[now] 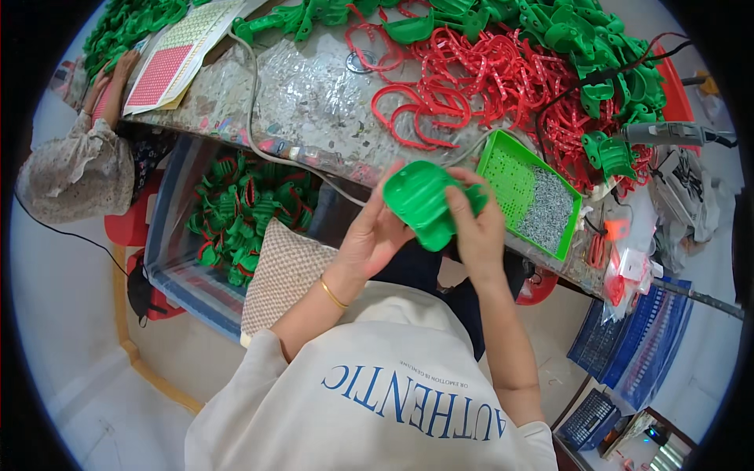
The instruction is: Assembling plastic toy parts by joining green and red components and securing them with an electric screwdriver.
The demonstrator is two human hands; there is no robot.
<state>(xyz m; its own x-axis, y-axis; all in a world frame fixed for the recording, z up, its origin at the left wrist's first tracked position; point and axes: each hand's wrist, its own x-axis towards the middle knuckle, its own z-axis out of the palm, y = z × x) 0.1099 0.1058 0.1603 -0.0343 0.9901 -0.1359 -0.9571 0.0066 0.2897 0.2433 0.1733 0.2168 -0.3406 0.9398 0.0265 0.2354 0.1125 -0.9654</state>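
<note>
Both my hands hold a green moulded plastic piece (419, 192) just off the near edge of the workbench. It has a ridged, curved shell and a smaller lobe pointing down toward me. My left hand (363, 239) grips it from the left, its fingers partly hidden behind the shell. From the right, my right hand (481, 235) closes on it with the thumb pressed on the front. A second green part shows by the right fingers; whether it is joined to the piece I cannot tell.
Red toothed plastic strips (487, 74) and green plastic pieces (565, 35) heap across the bench (306, 86). A green tray (493, 157) holds small grey metal parts. A grey power tool (675, 133) hangs at right. Left, a bin (177, 212) holds green-and-red pieces; another person's sleeve (78, 173) is beyond.
</note>
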